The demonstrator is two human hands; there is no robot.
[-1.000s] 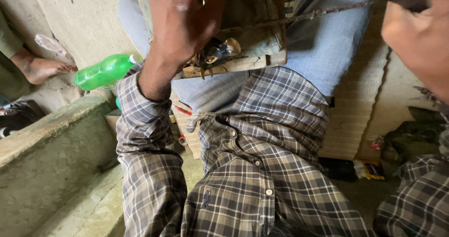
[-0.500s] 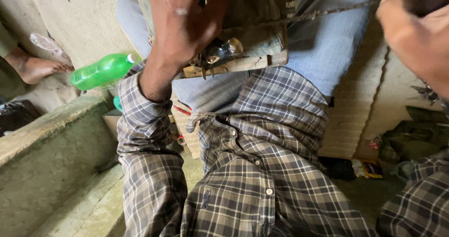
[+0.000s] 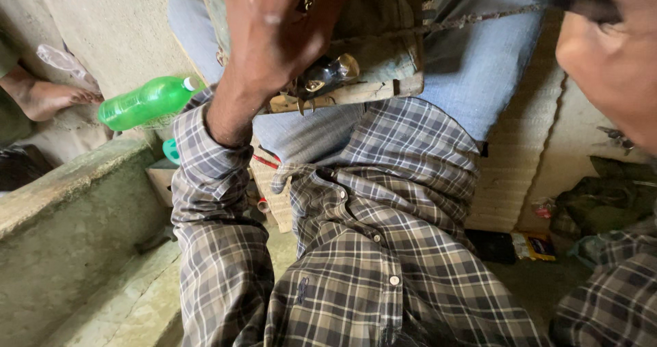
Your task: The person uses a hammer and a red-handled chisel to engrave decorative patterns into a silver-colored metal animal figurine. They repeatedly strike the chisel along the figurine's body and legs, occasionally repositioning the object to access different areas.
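Nearest, a grey-and-cream checked shirt (image 3: 369,251) is seen filling the lower middle, with blue jeans (image 3: 472,73) beyond it. At lower right, on the floor, a small flat yellow-and-blue packet (image 3: 535,246) is noted beside a dark flat object. Further in, a worn wooden-edged frame (image 3: 356,95) is rested on the lap. The left hand (image 3: 274,39) is closed over the frame's upper left part; what the fingers pinch cannot be told. A dark glossy object (image 3: 327,73) lies just below that hand. The right hand (image 3: 609,66) is raised at far right, blurred; its grip cannot be told. A green plastic bottle (image 3: 144,103) lies far left, near a bare foot (image 3: 44,97).
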